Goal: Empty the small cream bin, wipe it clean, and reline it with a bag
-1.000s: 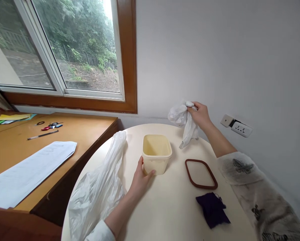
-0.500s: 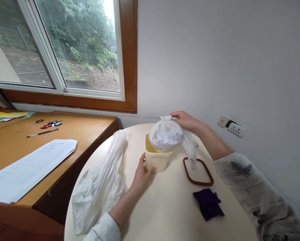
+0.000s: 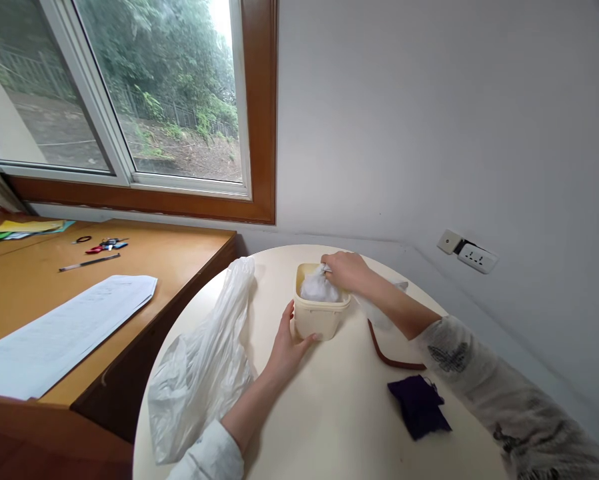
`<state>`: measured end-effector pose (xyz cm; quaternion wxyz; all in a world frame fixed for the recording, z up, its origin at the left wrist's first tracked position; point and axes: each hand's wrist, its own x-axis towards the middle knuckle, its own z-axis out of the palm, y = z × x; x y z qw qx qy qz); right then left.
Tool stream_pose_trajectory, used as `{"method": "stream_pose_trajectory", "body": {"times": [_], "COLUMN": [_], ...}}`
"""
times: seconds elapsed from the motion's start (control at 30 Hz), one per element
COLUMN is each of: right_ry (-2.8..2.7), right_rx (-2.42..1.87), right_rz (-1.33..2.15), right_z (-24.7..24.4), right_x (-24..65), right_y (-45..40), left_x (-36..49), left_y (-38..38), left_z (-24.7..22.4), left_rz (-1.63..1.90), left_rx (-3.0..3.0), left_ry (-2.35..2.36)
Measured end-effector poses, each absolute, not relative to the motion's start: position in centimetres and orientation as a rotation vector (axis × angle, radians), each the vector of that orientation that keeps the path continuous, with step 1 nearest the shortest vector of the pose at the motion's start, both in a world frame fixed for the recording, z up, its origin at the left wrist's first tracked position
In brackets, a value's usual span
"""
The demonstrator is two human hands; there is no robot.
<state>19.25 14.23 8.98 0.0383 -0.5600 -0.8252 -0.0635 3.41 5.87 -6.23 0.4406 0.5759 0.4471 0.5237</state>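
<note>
A cream plastic container stands upright on the round table. My left hand grips its near left side, with the thumb along the front. Inside the container sits a white filled plastic bag, tied at the top. My right hand pinches the knot of this bag above the container's right rim. A loose end of the bag trails out under my right forearm. Right of the container lies a brown square ring, partly hidden by my right arm.
A dark purple pouch lies on the right of the cream table. An empty-looking clear plastic bag is spread along the left. On the wooden desk are papers, a pen and keys. A wall rises behind.
My right hand has lowered the tied bag from above the container down into it, moving slightly left. My left hand has kept its grip on the container.
</note>
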Motion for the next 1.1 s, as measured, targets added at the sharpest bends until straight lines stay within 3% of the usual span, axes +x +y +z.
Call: {"method": "stream_pose_trajectory", "body": {"times": [0.17, 0.33, 0.53, 0.7, 0.93, 1.1], "right_ry": [-2.589, -2.596, -2.520, -2.350, -2.065, -1.861], "right_rx": [-1.717, -1.599, -1.297, -1.213, -1.190, -1.233], "right_rz": [-0.191, -0.052, -0.038, 0.120, 0.434, 0.542], "right_z": [7.5, 9.1, 11.3, 12.1, 13.5, 13.0], "right_x": [18.4, 19.4, 21.2, 21.4, 21.7, 22.4], "right_y": [13.4, 12.5, 11.3, 10.5, 10.1, 11.2], "left_x": [3.5, 3.6, 3.6, 3.9, 4.3, 4.8], "left_y": [5.5, 5.4, 5.6, 7.6, 8.8, 8.8], "left_z": [-5.4, -4.3, 1.2, 4.9, 5.9, 6.7], "left_rz": [1.299, 1.449, 1.641, 1.355, 0.883, 0.784], "left_rx": [1.538, 1.593, 1.719, 1.941, 2.159, 2.174], "left_ry": [1.118, 1.127, 1.220, 1.331, 1.281, 1.334]}}
